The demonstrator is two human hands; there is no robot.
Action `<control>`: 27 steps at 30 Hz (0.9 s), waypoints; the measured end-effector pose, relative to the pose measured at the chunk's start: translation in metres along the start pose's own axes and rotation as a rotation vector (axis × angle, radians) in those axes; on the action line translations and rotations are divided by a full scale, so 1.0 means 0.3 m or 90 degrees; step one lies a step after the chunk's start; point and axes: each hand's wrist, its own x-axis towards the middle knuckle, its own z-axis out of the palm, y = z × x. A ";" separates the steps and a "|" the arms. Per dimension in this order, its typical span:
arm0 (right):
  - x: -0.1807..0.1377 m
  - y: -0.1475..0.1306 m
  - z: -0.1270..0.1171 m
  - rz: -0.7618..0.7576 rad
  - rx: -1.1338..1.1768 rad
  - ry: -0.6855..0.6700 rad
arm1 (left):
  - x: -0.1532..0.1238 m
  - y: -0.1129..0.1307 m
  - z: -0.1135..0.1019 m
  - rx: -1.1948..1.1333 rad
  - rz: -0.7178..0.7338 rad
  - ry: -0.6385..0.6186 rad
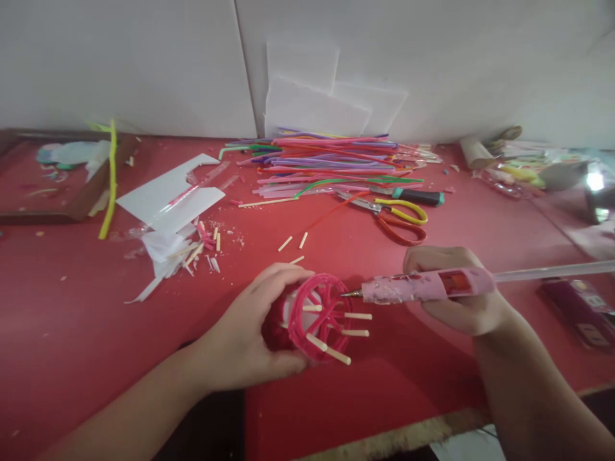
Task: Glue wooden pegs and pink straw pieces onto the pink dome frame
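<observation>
My left hand (250, 333) is closed round a small pink wheel-shaped model (319, 317) made of bent straw, with several short wooden sticks poking out of it. In my right hand (456, 288) I grip a pink glue gun (423, 286) with a clear glue stick (552, 270) at its back. The gun's metal tip touches the right rim of the wheel. Both rest low over the red table (384, 384).
A heap of coloured straws (327, 163) lies at the back, with scissors (398, 218) and a green-handled tool (418, 196) beside it. White paper scraps and cut sticks (177, 237) lie left. A brown tray (52, 179) sits far left, packets (528, 169) far right.
</observation>
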 end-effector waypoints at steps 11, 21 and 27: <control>-0.001 -0.013 -0.016 -0.005 -0.068 0.013 | -0.004 0.001 0.004 0.000 -0.043 0.000; -0.016 0.038 -0.025 0.118 -0.281 -0.107 | 0.003 0.020 0.006 -0.024 -0.052 -0.057; -0.032 0.097 0.029 0.174 -0.260 -0.193 | 0.006 0.014 0.011 -0.044 -0.071 -0.077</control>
